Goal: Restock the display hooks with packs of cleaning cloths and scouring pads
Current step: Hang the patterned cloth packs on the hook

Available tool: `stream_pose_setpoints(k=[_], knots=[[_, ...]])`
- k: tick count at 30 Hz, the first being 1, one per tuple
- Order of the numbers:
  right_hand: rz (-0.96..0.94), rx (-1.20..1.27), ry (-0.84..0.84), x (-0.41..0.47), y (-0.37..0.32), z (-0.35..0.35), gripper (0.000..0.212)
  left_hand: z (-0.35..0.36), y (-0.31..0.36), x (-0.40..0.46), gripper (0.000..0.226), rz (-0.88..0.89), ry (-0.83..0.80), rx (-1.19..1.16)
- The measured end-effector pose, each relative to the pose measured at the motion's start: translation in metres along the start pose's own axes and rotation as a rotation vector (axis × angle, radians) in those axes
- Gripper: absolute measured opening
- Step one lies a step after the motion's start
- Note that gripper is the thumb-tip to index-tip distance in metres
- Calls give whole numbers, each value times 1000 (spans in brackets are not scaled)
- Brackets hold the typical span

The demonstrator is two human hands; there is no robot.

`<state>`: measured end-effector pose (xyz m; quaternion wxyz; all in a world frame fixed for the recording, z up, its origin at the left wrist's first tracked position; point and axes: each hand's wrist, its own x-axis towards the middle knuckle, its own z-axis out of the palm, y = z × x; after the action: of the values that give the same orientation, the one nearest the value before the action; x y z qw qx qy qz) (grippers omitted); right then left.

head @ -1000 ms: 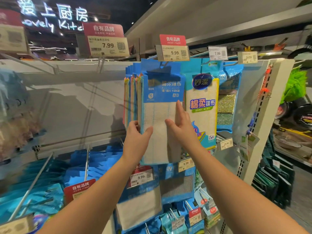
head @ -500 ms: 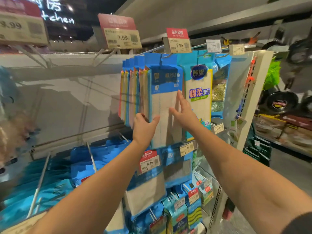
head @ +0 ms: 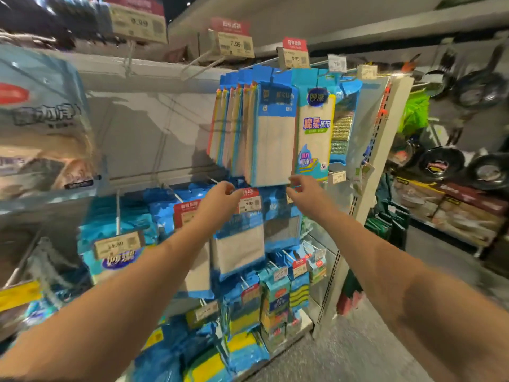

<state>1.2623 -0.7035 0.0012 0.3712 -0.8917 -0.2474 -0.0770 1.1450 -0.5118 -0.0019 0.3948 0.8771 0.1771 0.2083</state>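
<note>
- Motion blur smears most of what I see — the big pack at far left (head: pixel 41 119) is cut off and unreadable.
- The blue-topped cloth packs (head: pixel 272 133) hang in a tight row from the upper hook, pale cloth showing below.
- My left hand (head: pixel 220 199) and right hand (head: pixel 304 195) hang just beneath them, fingers loosely curled, holding nothing.

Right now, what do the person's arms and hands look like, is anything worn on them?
Both arms are bare along all of their visible length: no sleeves reach the forearms in this frame. The left hand and right hand wear no gloves, and no watch, bracelet or ring shows at the wrists or on the fingers. The picture is motion-blurred, so a thin ring could be missed.
</note>
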Motion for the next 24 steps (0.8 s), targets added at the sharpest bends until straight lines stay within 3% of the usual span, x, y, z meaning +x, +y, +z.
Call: stream_pose_setpoints(k=[3, 11, 18, 24], knots=[[-33, -57, -102, -81, -8, 14, 38, -14, -33, -76, 22, 5, -9, 43], [-27, -93, -439, -326, -36, 72, 38, -55, -123, -333, 26, -214, -149, 147], [-82, -184, -816, -490, -115, 125, 48, -138, -195, -525, 40, -425, -215, 246], [-229, -304, -949, -620, -203, 210, 47, -225, -279, -679, 36, -549, -239, 368]])
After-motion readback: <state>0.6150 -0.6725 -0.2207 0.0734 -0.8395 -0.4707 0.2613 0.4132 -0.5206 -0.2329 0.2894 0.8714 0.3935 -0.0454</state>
